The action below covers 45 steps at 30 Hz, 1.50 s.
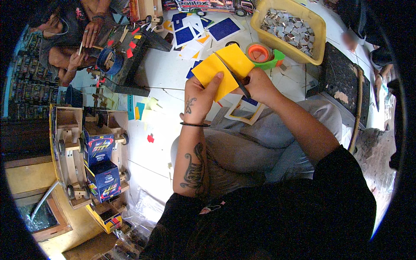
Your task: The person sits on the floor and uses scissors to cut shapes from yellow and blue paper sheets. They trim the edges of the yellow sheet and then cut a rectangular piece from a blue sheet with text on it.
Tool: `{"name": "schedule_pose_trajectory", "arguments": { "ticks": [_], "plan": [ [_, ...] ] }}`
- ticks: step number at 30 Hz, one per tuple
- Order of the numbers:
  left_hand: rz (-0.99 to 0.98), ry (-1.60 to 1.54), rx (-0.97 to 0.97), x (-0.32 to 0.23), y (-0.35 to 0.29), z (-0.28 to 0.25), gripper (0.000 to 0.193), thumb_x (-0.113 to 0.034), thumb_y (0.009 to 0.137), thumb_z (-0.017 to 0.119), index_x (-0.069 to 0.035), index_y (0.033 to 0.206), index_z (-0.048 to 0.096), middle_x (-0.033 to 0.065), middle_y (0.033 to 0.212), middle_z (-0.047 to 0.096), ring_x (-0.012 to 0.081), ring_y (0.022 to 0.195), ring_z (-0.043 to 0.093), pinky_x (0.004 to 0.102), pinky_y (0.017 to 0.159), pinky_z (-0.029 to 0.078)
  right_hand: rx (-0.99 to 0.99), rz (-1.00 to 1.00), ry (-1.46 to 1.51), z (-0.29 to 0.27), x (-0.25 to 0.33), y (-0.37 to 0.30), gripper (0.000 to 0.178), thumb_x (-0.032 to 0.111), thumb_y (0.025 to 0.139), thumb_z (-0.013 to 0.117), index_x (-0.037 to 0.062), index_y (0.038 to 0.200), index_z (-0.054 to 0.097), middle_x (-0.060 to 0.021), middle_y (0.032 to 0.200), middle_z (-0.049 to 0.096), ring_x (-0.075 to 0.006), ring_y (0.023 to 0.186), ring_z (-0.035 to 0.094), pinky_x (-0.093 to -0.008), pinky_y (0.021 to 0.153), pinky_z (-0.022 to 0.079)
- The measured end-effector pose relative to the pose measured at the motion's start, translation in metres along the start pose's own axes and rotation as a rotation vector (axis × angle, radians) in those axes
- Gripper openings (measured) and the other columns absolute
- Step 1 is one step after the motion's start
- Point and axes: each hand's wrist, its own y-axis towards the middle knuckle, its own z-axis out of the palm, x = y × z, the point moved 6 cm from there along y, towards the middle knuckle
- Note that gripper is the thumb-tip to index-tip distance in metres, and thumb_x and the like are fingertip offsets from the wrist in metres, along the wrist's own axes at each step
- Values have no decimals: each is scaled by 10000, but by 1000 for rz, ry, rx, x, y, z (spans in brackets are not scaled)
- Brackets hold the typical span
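The left hand [197, 100] pinches a yellow sheet [222, 68] between thumb and fingers, holding it above the lap. The right hand [259, 84] grips black scissors [236, 79], fingers closed in the handles, blades cutting into the sheet, with an orange tape roll [259, 53] just beyond on the white floor [169, 69].

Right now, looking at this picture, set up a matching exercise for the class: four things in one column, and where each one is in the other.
Things:
1. yellow sheet
2. scissors
3. yellow tub
4. tape roll

Places:
A. in the right hand, cutting into the sheet
B. top right, filled with small grey pieces
C. pinched in the left hand
D. on the floor just beyond the sheet, on a green holder

Pairs: 1-C, 2-A, 3-B, 4-D
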Motion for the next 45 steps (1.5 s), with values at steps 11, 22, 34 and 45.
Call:
{"name": "schedule_pose_trajectory", "arguments": {
  "ticks": [11, 22, 34, 45],
  "plan": [
    [-4, -18, -12, -1, -1, -1, 196, -151, 830, 603, 22, 923, 604, 47, 833, 647, 78, 710, 595, 211, 613, 462, -20, -7, -17, -2, 6, -1, 477, 161, 651, 764, 30, 1061, 559, -44, 927, 635, -106, 798, 599, -258, 711, 470],
    [-34, -32, -6, 1, -1, -4, 192, -141, 828, 602, 22, 929, 604, 57, 839, 648, 92, 708, 610, 215, 606, 474, -102, -38, -82, -6, 3, -2, 510, 335, 570, 776, 39, 949, 605, -129, 755, 632, -255, 689, 615, -332, 636, 465],
    [-31, -51, 6, 4, 0, -5, 183, -127, 829, 598, 28, 927, 606, 61, 847, 649, 94, 722, 608, 220, 633, 474, -92, -39, -77, -4, -6, 2, 521, 355, 560, 770, 35, 936, 605, -134, 758, 630, -248, 691, 613, -332, 639, 463],
    [-71, -35, -15, 5, 0, -8, 183, -131, 825, 601, 24, 923, 605, 63, 844, 647, 102, 725, 611, 228, 638, 482, -25, 21, -113, -4, 5, -2, 536, 153, 605, 781, 38, 1069, 537, -46, 870, 627, -119, 769, 593, -264, 691, 466]
  ]
}}
